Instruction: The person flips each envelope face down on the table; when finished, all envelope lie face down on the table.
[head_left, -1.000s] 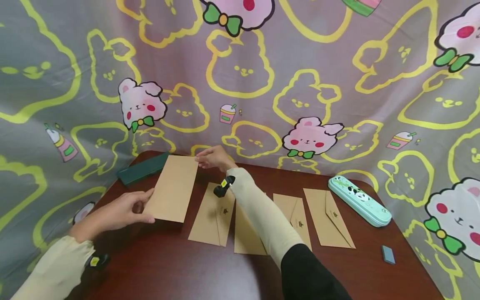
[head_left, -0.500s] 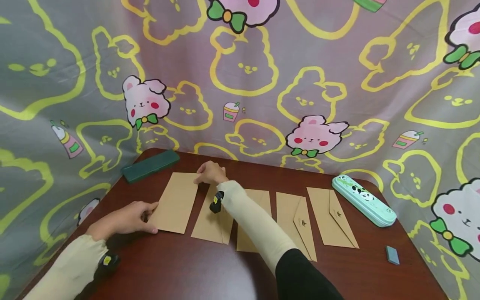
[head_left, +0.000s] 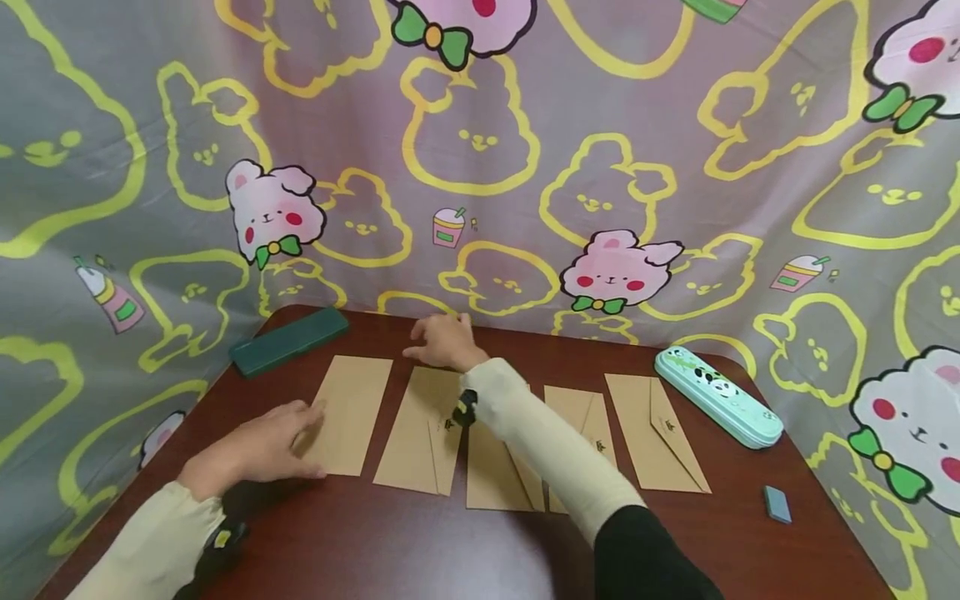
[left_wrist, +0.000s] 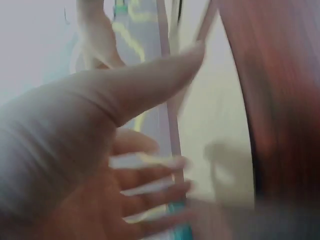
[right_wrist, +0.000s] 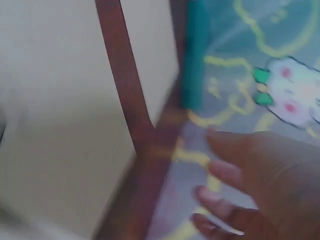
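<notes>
A plain brown envelope (head_left: 354,417) lies on the table at the left end of a row of several envelopes. Over its left edge is my left hand (head_left: 258,446), thumb and fingers spread apart and holding nothing. My right hand (head_left: 446,342) hovers past the far end of the second envelope (head_left: 408,437), its fingers loosely bent and bare. In the right wrist view this hand (right_wrist: 270,185) is blurred, away from the envelopes. A third envelope (head_left: 491,479) lies partly under my right forearm, as does a fourth (head_left: 573,404). Another envelope (head_left: 637,437) with a dark printed mark lies farther right.
A dark green flat case (head_left: 288,340) lies at the back left of the brown table (head_left: 360,550). At the right are a mint pencil case (head_left: 720,398) with panda pictures and a small blue eraser (head_left: 777,505). A patterned curtain (head_left: 480,167) hangs behind.
The plain envelope has come down from between both hands onto the table at the row's left end. Both hands have let go, and the right has moved right, away from it.
</notes>
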